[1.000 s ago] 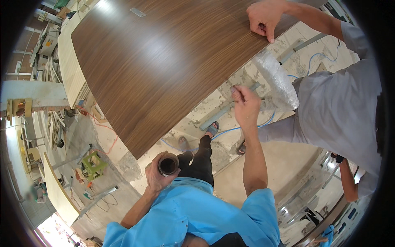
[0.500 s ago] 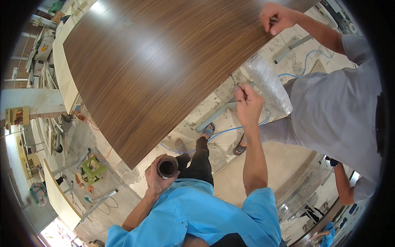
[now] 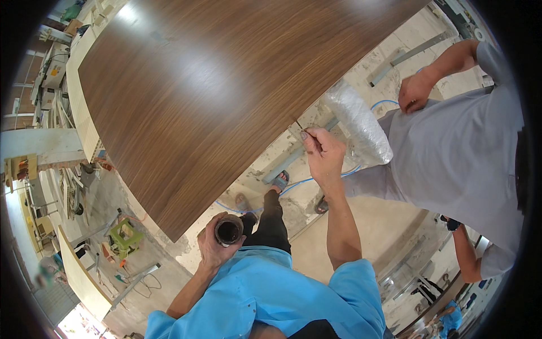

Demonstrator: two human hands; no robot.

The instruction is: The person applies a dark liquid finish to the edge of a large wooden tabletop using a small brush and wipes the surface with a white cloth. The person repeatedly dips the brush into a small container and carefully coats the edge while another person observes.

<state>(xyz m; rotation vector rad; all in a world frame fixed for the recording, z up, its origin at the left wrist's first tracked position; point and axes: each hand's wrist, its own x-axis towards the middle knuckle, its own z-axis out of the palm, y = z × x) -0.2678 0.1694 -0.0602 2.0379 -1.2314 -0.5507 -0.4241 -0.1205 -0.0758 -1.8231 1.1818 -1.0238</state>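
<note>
Q. What is shown in your left hand (image 3: 209, 244)?

A. An open-topped round jar (image 3: 230, 230), dark inside. My fingers are clamped around its side; it is held near the lower corner of the brown wood-grain board (image 3: 197, 107), apart from it.

Q. And in your right hand (image 3: 326, 157)?

A. My thumb and forefinger are pinched together on a thin dark stick (image 3: 300, 125), its tip at the board's long edge. Whether it touches, I cannot tell.

Q. What lies around them?

A. To my right, a person in grey (image 3: 451, 152), one hand (image 3: 415, 93) beside the shirt. Between us, a bundle in clear wrap (image 3: 361, 124). A blue hose (image 3: 309, 180) crosses the floor (image 3: 175, 277); a green stool (image 3: 125, 237) stands to my left.
</note>
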